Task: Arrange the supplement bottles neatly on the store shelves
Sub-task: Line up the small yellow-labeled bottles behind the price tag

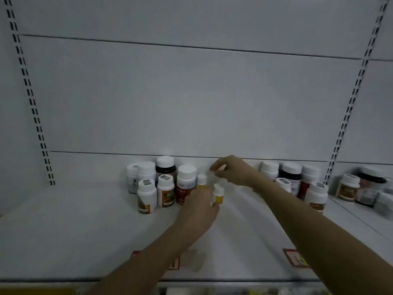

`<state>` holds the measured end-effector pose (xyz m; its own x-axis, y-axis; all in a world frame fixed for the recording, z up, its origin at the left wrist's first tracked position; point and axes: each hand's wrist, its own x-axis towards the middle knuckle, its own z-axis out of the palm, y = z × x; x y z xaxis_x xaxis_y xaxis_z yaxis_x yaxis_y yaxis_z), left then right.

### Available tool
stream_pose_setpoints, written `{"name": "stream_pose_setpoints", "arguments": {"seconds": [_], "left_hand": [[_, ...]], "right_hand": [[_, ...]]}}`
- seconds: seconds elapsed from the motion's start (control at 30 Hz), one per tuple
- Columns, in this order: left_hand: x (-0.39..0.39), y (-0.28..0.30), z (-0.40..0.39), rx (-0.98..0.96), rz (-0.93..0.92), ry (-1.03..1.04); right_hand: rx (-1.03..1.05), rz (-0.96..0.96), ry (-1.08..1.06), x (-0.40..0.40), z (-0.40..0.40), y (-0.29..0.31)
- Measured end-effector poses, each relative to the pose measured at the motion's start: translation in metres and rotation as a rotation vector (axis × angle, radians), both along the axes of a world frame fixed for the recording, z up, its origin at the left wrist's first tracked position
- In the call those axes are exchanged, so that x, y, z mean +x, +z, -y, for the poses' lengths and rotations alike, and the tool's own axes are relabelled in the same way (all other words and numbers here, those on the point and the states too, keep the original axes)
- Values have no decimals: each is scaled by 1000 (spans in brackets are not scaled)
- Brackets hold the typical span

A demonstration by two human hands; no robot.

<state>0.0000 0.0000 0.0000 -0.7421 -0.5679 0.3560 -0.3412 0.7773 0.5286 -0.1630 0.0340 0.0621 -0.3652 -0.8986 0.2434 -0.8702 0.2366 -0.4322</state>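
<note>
A cluster of white-capped supplement bottles stands at the back middle of the white shelf. My left hand grips a small yellow bottle with a white cap, held upright just right of that cluster. A second small yellow bottle stands behind it. My right hand hovers above and behind, its thumb and fingers pinched close; nothing clearly shows between them. Another group of bottles stands to the right, partly hidden by my right forearm.
More bottles sit on the neighbouring shelf section at far right, past the slotted upright. Red price tags lie along the shelf's front edge. A white back panel closes the shelf behind.
</note>
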Motion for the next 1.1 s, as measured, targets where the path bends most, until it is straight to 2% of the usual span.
{"name": "stream_pose_setpoints", "arguments": {"seconds": [0.13, 0.27, 0.6, 0.9, 1.1], "left_hand": [[-24, 2, -4, -4, -16, 113], [-42, 3, -4, 23, -47, 198], [-57, -2, -3, 95, -73, 242], [-50, -6, -2, 153, -107, 206], [-43, 4, -5, 254, -134, 151]], "right_hand": [[89, -100, 121, -14, 14, -4], [96, -102, 206, -23, 28, -4], [147, -259, 327, -34, 47, -18], [118, -152, 334, -40, 40, -22], [76, -153, 338, -34, 26, -25]]}}
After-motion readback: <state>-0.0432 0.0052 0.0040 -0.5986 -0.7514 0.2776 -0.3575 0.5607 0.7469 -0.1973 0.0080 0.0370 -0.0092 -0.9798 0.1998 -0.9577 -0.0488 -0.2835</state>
